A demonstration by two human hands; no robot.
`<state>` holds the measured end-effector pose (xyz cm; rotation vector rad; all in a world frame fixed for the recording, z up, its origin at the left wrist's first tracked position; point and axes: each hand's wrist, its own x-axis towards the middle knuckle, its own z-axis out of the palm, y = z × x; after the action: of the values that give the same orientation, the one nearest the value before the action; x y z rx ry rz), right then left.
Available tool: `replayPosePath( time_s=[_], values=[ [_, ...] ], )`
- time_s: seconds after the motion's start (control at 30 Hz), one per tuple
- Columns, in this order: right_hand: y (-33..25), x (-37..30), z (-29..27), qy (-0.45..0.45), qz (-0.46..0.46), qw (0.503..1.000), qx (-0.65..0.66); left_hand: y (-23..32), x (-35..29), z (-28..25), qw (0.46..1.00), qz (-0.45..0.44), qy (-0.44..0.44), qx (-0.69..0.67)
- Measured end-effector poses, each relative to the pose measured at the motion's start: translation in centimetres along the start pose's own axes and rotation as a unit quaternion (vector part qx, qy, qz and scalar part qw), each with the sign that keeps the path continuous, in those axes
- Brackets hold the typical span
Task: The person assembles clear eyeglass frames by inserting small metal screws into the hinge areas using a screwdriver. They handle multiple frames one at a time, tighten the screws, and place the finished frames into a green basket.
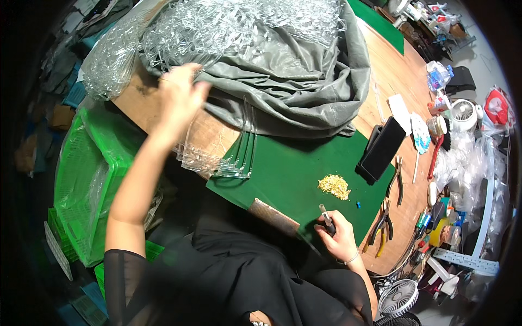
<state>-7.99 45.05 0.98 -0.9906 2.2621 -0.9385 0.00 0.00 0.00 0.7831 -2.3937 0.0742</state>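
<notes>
My left hand [184, 95] reaches out over the near left side of a grey cloth [283, 81]. Its thumb stands apart from the fingers, and I make out nothing between them. On the cloth lies a large heap of clear, thin plastic frames [201, 32]. Several similar clear frames [228, 163] rest in a row at the table edge, below that hand. My right hand [340, 236] is closed around a slim, dark pen-like tool [326, 216] with a pale tip. Ahead of it, a small pile of gold-coloured bits [334, 186] lies on the green mat [283, 168].
A black phone-like slab [382, 150] stands on the mat's right side. Pliers [398, 182] and yellow-handled pliers [380, 228] lie on the wooden table [399, 239]. Left of the table are green crates [81, 179]. Fans [398, 298] and plastic bags crowd the right.
</notes>
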Motion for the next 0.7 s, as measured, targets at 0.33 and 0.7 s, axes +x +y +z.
replayPosePath(
  time_s=[0.33,0.7],
  values=[
    [0.3,0.6,0.1,0.007,-0.081,0.981,-0.179,3.5,5.8,-5.4,0.732,-0.139,-0.24,-0.623],
    [1.0,-0.7,-0.4,0.09,-0.048,0.966,-0.238,14.7,-7.6,-13.4,0.396,-0.16,-0.305,-0.851]
  ],
)
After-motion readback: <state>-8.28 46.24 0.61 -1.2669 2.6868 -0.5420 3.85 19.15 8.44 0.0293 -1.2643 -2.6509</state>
